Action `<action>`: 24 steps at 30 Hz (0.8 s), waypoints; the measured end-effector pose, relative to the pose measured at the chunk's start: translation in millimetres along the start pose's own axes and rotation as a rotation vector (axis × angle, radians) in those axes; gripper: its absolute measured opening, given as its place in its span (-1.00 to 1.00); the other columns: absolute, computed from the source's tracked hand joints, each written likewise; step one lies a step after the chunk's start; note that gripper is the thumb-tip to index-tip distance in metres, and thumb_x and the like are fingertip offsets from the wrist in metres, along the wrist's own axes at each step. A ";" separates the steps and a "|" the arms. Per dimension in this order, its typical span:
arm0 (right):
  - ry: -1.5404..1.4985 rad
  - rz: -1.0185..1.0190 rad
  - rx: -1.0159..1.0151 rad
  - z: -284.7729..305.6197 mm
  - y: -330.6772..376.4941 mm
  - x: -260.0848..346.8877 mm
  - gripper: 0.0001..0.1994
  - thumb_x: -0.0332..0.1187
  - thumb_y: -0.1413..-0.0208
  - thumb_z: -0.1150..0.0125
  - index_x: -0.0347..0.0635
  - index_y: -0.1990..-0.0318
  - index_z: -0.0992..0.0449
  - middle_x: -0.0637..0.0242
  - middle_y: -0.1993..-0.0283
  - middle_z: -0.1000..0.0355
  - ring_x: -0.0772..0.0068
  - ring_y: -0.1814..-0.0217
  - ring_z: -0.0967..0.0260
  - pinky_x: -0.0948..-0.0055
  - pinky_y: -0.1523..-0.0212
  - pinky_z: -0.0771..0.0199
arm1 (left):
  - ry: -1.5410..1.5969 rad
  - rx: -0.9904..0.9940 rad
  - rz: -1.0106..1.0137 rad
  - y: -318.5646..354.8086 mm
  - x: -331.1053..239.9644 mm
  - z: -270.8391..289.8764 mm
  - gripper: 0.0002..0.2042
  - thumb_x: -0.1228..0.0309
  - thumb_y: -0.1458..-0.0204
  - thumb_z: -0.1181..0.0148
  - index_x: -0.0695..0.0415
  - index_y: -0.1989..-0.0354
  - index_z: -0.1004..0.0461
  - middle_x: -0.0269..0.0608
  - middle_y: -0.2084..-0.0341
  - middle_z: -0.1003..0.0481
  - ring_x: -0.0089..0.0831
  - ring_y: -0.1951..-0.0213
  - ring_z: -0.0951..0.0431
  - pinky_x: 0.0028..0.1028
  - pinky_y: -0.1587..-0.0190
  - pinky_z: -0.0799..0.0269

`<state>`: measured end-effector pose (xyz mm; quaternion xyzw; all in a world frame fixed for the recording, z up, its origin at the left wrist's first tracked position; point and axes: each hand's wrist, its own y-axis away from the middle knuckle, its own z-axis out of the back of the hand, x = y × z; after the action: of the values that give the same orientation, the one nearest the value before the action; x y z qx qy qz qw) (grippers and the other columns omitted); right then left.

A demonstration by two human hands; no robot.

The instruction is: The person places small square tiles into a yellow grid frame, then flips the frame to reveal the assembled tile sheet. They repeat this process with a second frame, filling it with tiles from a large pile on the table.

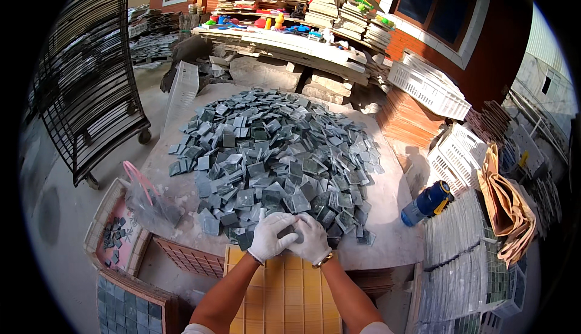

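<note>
My left hand (272,237) and my right hand (310,241), both in white gloves, meet at the near edge of a large heap of small square grey-green stone tiles (266,152). Their fingers are bent inward and the fingertips come close together. Whatever they hold is hidden or too small to make out. Just left of my left hand lies a dark green tile (245,240). Below my wrists and between my forearms is a yellow tray (284,294) divided into square cells by raised ribs. A watch (322,260) circles my right wrist.
At left stand a black wire cart (91,85) and a white crate (97,237) with loose tiles; beside it is a clear plastic bag (151,207). A blue bottle (425,204) and plastic-wrapped tile stacks (457,261) are at right. Stacked boards with toys (284,37) stand behind the heap.
</note>
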<state>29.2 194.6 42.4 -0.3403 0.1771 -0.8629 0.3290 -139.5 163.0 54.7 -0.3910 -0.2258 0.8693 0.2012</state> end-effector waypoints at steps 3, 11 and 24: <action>0.010 0.083 0.046 4.0 23.8 22.6 -0.49 -0.07 0.27 -0.37 -0.19 0.17 -0.44 0.14 0.00 -0.35 0.08 -0.05 -0.33 0.20 -0.01 -0.36 | 0.203 0.006 0.021 42.1 -1.5 -6.4 -0.54 0.17 0.04 -0.21 0.15 -0.02 -0.41 -0.09 0.08 -0.46 -0.10 0.03 -0.43 -0.27 -0.06 -0.29; 0.047 0.155 -0.026 34.0 56.9 45.6 -0.51 -0.06 0.25 -0.43 -0.16 0.18 -0.50 0.19 0.02 -0.38 0.09 -0.12 -0.32 0.18 -0.07 -0.35 | -0.083 0.233 0.093 85.3 -52.1 40.1 -0.43 0.06 0.00 -0.18 0.13 -0.14 -0.33 -0.02 -0.01 -0.41 0.00 -0.08 -0.35 -0.25 -0.13 -0.25; 0.330 0.063 0.119 15.2 46.0 31.0 -0.29 0.15 0.21 -0.32 0.21 -0.17 -0.36 0.06 0.00 -0.25 -0.03 -0.08 -0.19 -0.01 -0.17 -0.13 | -0.230 0.099 0.078 46.0 23.6 -3.2 -0.42 -0.03 0.05 -0.17 -0.04 -0.14 -0.37 0.05 -0.24 -0.14 0.06 -0.28 -0.07 0.25 -0.22 0.22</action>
<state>43.4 138.9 43.4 -0.1681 0.1878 -0.9054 0.3417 -159.4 138.5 13.6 -0.2869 -0.1889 0.9256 0.1590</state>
